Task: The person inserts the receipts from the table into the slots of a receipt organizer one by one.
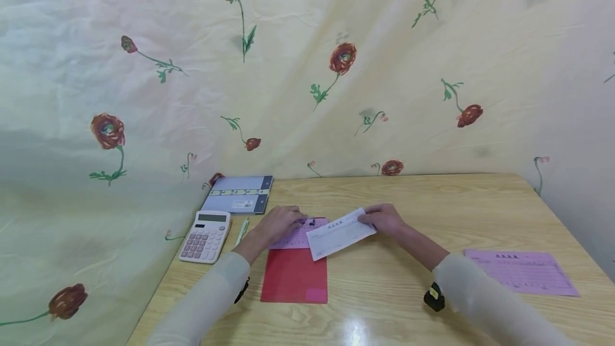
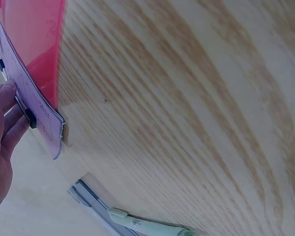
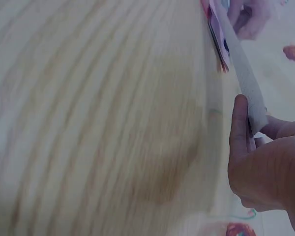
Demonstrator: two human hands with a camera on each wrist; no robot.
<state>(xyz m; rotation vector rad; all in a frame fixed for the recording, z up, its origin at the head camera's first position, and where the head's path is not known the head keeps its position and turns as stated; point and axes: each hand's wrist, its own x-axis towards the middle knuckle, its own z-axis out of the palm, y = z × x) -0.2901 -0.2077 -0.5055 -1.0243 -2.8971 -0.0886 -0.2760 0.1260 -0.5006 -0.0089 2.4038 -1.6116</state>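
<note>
holding pink paper (image 1: 294, 241), the red clipboard (image 1: 288, 276) has its clip (image 1: 312, 222) gripped by left hand (image 1: 280, 223) while right hand (image 1: 384, 219) pinches white paper (image 1: 338, 235).

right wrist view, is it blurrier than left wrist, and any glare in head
Right wrist: yes, pale wooden tabletop looks smeared; left wrist: its grain looks crisper; head: white glare on it near the bottom edge, below and right of the flat red rectangular board.

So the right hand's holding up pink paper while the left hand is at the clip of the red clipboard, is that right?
Not quite: the paper in the right hand is white, as the head view shows. The left hand is indeed at the clip of the red clipboard.
</note>
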